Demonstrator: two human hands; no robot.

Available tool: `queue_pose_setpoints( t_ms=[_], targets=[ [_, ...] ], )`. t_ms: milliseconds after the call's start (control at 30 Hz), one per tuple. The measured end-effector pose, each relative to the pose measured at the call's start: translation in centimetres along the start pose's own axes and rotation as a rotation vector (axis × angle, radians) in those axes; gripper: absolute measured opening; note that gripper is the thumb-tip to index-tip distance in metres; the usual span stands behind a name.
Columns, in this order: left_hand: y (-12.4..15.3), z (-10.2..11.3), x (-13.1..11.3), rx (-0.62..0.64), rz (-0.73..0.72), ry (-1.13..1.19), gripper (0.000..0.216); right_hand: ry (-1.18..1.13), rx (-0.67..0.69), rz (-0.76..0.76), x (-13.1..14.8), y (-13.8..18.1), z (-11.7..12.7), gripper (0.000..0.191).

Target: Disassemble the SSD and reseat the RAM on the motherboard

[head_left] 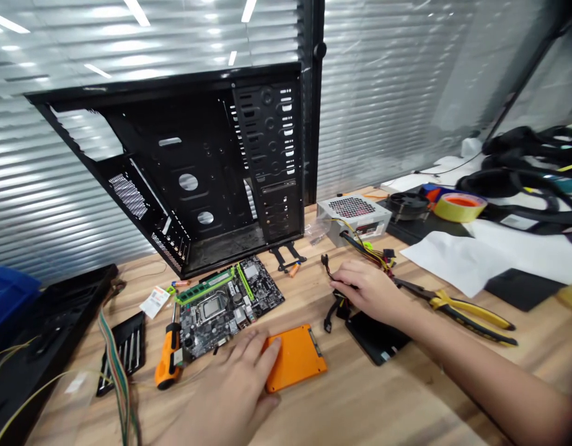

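While one orange drive (pixel 299 359) and one motherboard (pixel 223 321) lie before you, your left hand (pixel 234 375) spreads palm-down at the drive's edge; your right hand (pixel 372 290) pinches one cable (pixel 326 264).

- Left hand (pixel 237 375): bare, slightly blurred; smooth across the back, with slender fingers tapering to rounded tips and a shorter, thicker thumb.
- Right hand (pixel 372 285): bare, in sharper outline; smooth, gently rounded back, the fingers slim and partly hidden from view.
- Right forearm (pixel 481 365): bare, long and smooth, widening gradually from a narrow wrist.
- Upper end of the right forearm: dark and reddish at the view's margin; whether a sleeve begins there cannot be determined.
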State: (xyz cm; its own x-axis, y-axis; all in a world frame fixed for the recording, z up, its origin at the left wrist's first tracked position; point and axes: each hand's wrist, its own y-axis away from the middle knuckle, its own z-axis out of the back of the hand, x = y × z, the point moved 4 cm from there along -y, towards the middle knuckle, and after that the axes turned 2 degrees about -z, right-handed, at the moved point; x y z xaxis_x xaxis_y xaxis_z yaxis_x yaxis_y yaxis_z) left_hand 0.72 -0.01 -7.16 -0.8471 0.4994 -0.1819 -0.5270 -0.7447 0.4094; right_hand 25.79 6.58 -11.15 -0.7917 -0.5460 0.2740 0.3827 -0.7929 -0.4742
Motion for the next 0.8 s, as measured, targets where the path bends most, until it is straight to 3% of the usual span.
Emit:
queue_pose_setpoints(
  t_ms=[533, 800],
  targets=[
    [-0.5, -0.1, 0.0, 0.061, 0.002, -0.051, 0.062, 0.051, 0.031, 0.064, 0.2, 0.1, 0.1, 0.023],
    [-0.5, -0.6, 0.3, 0.061, -0.013, -0.106, 0.06, -0.136, -0.25, -0.053, -1.1, 0.3, 1.2, 0.017]
  ],
)
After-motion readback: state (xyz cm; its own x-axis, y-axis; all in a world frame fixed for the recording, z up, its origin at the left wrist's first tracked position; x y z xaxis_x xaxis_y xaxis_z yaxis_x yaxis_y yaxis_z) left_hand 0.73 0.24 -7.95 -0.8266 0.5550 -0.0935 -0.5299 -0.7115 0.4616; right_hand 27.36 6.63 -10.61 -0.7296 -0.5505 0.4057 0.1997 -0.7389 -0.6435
